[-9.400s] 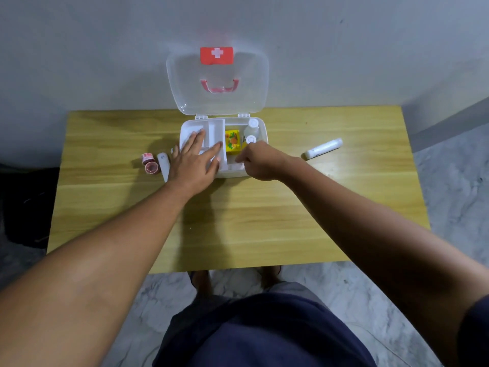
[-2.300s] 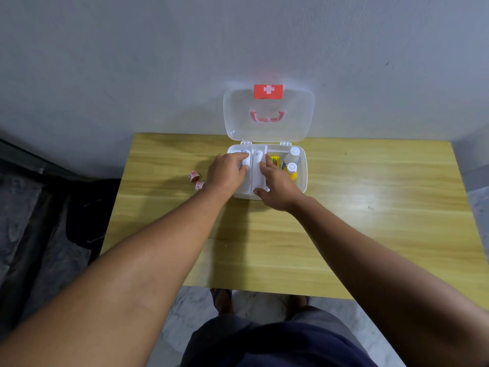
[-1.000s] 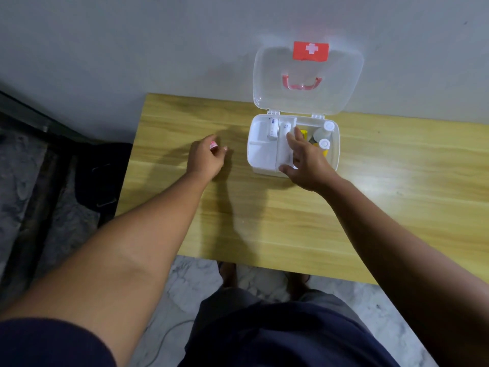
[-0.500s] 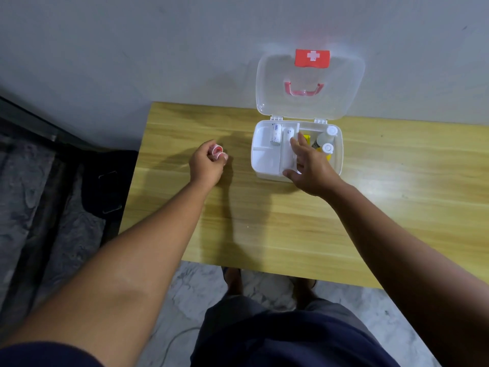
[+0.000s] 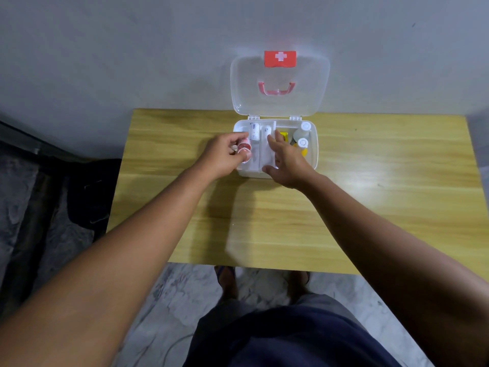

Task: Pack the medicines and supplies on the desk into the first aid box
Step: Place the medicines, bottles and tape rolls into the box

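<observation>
While the left hand (image 5: pixel 223 156) curls its fingers and thumb round small red-and-white rolls (image 5: pixel 244 150), seemingly two of them, it holds them over the front left compartment of the first aid box (image 5: pixel 314 157); whether the rolls touch the bottom of that compartment cannot be told. The right hand (image 5: pixel 288 161) lies on the middle of the box with its fingers straight and a little spread, grasping nothing, its thumb at the front rim.

Just beyond the left hand's fingertips two white tubes (image 5: pixel 254 131) lie side by side in the narrow compartments at the back left. Past the right hand's fingers a yellow packet (image 5: pixel 284 135) shows, and to its right stand two white-capped bottles (image 5: pixel 303 142), one behind the other, in the right-hand compartment.

The clear lid (image 5: pixel 280 102) stands open at the back, against the grey wall (image 5: pixel 132 49), with a pink handle (image 5: pixel 276 89) and a red label with a white cross (image 5: pixel 280 58). The box sits at the far edge of the wooden worktop (image 5: pixel 264 221). Below its near edge are a marbled floor (image 5: pixel 185 287), two feet and dark shorts (image 5: pixel 291 340).
</observation>
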